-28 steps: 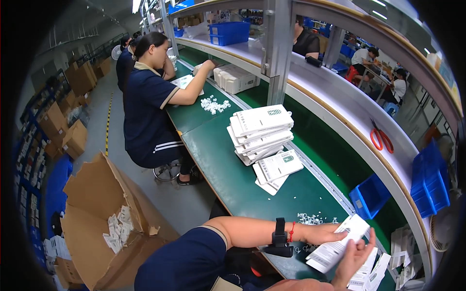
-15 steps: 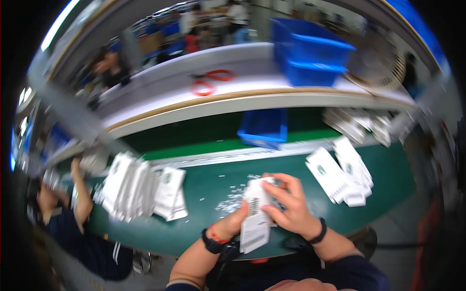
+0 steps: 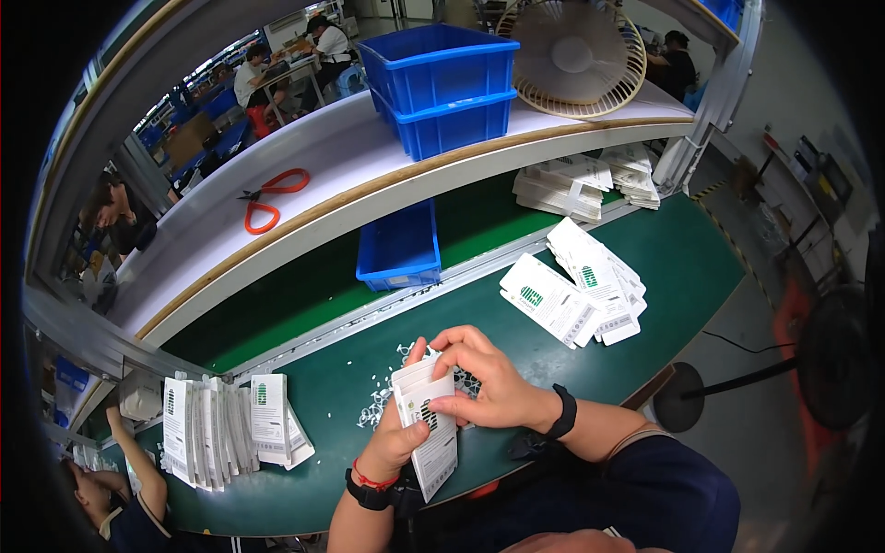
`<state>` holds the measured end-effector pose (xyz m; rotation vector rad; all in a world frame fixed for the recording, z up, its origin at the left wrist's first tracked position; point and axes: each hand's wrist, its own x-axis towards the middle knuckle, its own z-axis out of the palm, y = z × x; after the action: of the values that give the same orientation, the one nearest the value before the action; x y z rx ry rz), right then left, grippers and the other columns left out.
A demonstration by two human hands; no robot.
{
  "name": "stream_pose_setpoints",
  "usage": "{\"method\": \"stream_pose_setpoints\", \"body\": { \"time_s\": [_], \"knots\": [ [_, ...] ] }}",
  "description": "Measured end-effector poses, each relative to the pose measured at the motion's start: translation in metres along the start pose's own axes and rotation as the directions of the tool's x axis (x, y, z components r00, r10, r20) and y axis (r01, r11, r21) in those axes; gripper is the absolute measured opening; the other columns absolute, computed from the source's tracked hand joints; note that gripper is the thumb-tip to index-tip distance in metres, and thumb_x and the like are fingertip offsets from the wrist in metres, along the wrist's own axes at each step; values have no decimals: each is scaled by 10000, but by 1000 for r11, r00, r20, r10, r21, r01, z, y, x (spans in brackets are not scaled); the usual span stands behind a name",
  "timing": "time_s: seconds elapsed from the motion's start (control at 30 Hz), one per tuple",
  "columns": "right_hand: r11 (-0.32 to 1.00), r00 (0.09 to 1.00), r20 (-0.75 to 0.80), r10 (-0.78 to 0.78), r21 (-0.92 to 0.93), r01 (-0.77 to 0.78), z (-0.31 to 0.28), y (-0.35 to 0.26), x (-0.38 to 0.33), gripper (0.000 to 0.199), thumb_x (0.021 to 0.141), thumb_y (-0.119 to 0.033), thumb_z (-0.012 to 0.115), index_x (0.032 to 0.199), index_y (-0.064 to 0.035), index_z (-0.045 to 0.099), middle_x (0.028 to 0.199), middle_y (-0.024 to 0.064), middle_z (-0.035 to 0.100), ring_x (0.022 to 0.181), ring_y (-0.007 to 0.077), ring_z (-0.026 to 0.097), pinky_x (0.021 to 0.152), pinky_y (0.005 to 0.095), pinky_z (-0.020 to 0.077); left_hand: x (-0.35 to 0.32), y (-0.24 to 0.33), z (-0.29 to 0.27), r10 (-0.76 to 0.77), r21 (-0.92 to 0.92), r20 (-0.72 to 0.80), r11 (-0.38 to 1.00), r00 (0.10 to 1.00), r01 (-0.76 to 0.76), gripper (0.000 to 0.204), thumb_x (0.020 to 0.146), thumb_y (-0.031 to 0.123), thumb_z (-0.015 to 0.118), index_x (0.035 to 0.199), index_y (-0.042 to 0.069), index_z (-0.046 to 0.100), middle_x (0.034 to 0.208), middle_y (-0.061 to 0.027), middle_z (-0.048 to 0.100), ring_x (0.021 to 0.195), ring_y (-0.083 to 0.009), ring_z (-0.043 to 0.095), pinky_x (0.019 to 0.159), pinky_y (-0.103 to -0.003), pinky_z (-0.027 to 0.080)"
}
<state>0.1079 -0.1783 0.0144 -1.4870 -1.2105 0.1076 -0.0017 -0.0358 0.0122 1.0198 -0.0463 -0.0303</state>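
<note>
My left hand (image 3: 389, 444) is closed round a small stack of flat white printed cards (image 3: 437, 461) with green and grey print, its thumb across the front. The stack is held tilted above the green table. My right hand (image 3: 493, 382) grips the upper right side of the same stack, with fingers at the top edge and thumb on the front face. Small white plastic bits (image 3: 373, 412) lie scattered on the table behind and beside my hands. A fanned pile of similar white cards (image 3: 551, 302) lies to the right, and a long upright row of them (image 3: 210, 433) stands to the left.
Above the green table (image 3: 369, 346) runs a white shelf (image 3: 318, 152) with red-handled scissors (image 3: 267, 205), stacked blue bins (image 3: 447, 88) and a round fan (image 3: 576, 55). Another blue bin (image 3: 398, 244) sits below it. More cards (image 3: 562, 184) lie back right. A co-worker (image 3: 129, 498) is at far left.
My view has turned to the right, so the shelf and bins appear further left. Both hands stay on the card stack, and my right fingers have shifted along its upper part.
</note>
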Motion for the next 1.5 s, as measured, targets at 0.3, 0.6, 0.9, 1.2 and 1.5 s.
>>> {"method": "stream_pose_setpoints", "body": {
  "time_s": [0.3,0.6,0.9,1.2,1.5],
  "knots": [
    [775,892,267,365,444,-450,-3,-3,2,246,822,-185,715,942,13,629,987,116,543,734,160,574,652,293,487,-2,7,0,66,-35,52,997,996,-64,1139,694,389,774,1500,145,7,1270,-168,488,973,-331,621,855,-429,507],
    [976,969,-184,167,171,-136,-10,6,3,135,854,-110,661,857,25,674,754,62,593,678,107,537,594,241,429,-4,-8,-24,150,631,-164,776,975,-14,463,969,381,466,1096,-39,613,972,-125,674,919,-194,628,796,-331,484],
    [942,955,107,277,163,-292,-3,10,2,289,912,-246,598,859,32,658,729,157,637,634,213,603,595,309,466,-3,-8,-18,384,678,-96,701,918,-223,411,991,293,436,1006,-64,638,926,-148,689,809,-187,656,698,-309,507],
    [983,961,275,31,165,-79,6,3,-1,211,907,-177,573,969,2,666,872,176,680,752,311,670,685,334,517,-6,-3,-10,477,597,-346,776,808,-203,524,989,390,425,1003,-98,617,917,-143,674,807,-186,642,710,-287,506],
    [991,979,183,86,-120,-65,29,6,-12,253,871,-227,606,735,-23,668,625,136,625,558,310,617,511,391,489,4,1,-5,715,787,-330,569,616,-238,712,833,297,706,1321,-87,356,1068,-186,603,898,-226,616,772,-330,493]
  ]
}}
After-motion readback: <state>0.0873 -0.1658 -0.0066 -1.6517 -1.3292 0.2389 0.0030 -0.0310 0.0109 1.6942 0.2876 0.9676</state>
